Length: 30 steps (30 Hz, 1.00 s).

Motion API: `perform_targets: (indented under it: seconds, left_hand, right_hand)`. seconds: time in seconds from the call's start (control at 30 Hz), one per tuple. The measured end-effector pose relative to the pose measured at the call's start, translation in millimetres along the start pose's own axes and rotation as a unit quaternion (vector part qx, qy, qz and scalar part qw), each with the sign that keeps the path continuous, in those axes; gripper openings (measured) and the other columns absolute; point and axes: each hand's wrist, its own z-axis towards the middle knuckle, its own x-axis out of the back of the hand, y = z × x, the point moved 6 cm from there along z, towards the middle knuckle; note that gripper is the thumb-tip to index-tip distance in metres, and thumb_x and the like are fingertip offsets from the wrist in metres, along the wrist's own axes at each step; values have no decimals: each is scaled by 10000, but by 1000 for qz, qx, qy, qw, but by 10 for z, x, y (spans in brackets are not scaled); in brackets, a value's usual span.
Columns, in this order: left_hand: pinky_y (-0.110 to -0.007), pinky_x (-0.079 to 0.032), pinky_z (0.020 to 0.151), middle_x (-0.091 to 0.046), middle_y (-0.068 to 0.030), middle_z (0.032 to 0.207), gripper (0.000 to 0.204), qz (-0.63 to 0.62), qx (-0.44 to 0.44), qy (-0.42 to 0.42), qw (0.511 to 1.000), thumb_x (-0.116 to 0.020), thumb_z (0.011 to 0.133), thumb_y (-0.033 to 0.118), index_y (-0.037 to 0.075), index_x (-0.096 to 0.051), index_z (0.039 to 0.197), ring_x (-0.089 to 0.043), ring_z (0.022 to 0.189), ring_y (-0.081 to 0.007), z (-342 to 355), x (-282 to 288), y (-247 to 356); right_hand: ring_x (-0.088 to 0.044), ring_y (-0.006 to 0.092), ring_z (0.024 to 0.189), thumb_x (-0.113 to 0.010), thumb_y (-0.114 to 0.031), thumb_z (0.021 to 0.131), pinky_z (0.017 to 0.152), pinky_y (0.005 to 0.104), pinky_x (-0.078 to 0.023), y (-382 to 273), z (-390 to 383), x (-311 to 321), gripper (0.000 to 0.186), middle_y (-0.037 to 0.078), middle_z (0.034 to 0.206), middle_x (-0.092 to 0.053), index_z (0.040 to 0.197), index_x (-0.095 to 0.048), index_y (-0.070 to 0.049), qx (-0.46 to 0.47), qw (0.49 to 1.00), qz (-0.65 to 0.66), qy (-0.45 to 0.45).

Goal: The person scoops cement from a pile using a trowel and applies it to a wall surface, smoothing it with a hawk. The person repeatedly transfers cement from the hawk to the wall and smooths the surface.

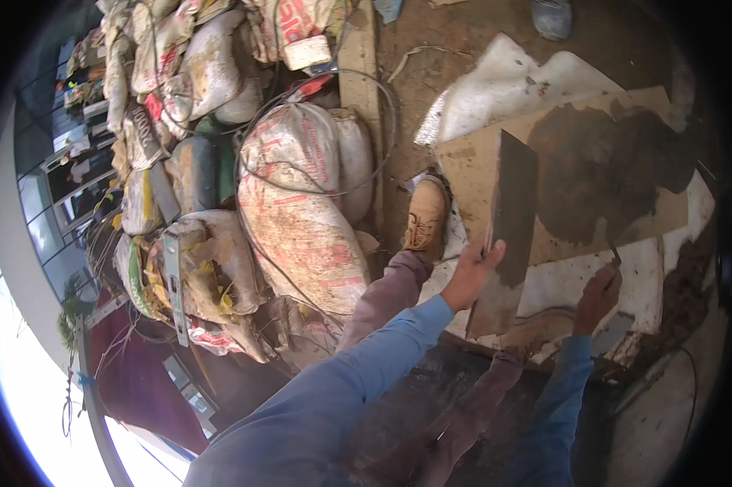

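Observation:
My left hand (473, 274) is closed on the edge of a flat rectangular board (513, 203), which stands tilted on its edge. One face of the board is dark grey and looks damp; its lower end is light brown. To the right, my right hand (597, 300) is wrapped round a tool whose thin, dark, bent metal neck (614, 250) shows above the fingers, like a trowel's. The tool's far end cannot be made out against the wet grey-brown mortar (589, 178), spread on a tan sheet (557, 247) beyond both hands.
Filled, dirty white sacks (301, 203) are piled at the left, with a black cable (394, 122) looped over them. A metal level-like bar (173, 284) leans there. My tan boot (425, 215) stands beside the sheet. White sheeting (520, 89) lies beyond; another shoe (552, 18) shows at the top.

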Motion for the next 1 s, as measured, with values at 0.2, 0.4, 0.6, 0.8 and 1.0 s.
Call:
perform_targets:
  seconds: [0.2,0.4,0.6,0.8,1.0]
  left_hand:
    - [-266,-461,851,-654,-47,1090,379,-50,48,43,997,-522,1053,286,-20,-576,1268,-577,934,-110,4,118,-123]
    - [-329,-520,875,-630,-85,1169,345,-94,116,42,988,-483,1061,236,2,-533,1309,-623,1045,-186,17,-105,78]
    - [-313,-522,844,-625,-94,1170,367,-76,96,30,992,-474,1066,245,-16,-510,1322,-618,1007,-166,65,-34,-67]
    - [-298,-507,845,-620,-85,1149,360,-66,92,35,993,-470,1070,239,-22,-513,1314,-598,1005,-147,91,-73,-109]
    - [-324,-522,872,-608,-106,1215,363,-96,104,50,989,-472,1068,229,-14,-500,1336,-613,1048,-182,50,-164,-24]
  right_hand:
    - [-546,153,744,-553,-278,1019,672,333,-459,-370,-92,-435,385,106,866,-623,1194,-566,64,13,996,52,-76]
    - [-624,357,733,-569,-314,996,702,409,-484,-750,140,-730,386,238,805,-635,1041,-608,68,50,994,82,-43]
    - [-560,268,638,-562,-326,1002,632,397,-454,-999,349,-931,379,172,719,-607,919,-584,44,42,993,97,-42]
    - [-492,83,548,-520,-326,1042,490,255,-425,115,246,-858,352,11,704,-529,823,-515,-50,-164,960,228,2]
    - [-480,77,563,-539,-331,1035,510,247,-418,-204,225,-578,361,-1,690,-519,831,-530,-33,-52,986,154,-27]
